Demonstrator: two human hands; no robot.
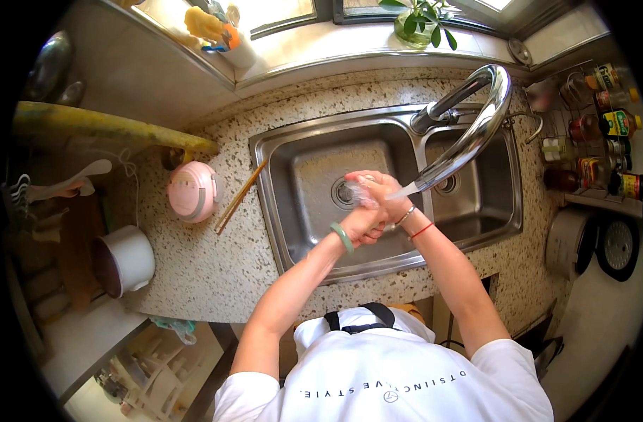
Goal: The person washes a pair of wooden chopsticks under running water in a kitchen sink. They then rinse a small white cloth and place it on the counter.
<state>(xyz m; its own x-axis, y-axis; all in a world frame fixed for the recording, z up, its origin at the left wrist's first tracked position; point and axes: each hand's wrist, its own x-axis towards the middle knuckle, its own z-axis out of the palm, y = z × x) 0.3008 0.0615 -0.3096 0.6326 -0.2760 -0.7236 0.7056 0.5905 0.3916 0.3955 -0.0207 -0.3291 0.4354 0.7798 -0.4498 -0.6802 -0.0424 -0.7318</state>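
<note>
My two hands are pressed together over the left basin of a steel double sink [307, 158]. My left hand [364, 226], with a green bangle on its wrist, is curled against the heel of my right hand [379, 190]. The right wrist carries a red string and a thin bracelet. A curved chrome faucet [479, 119] swings over them, and water from its spout runs onto my right hand's fingers, blurring them. Neither hand holds an object that I can see.
A pair of chopsticks [240, 197] lies across the sink's left rim, next to a round pink appliance [193, 191]. A white pot [126, 260] stands on the speckled counter [216, 267] at the left. Bottles [606, 133] fill a rack at the right. A plant [420, 24] sits on the windowsill.
</note>
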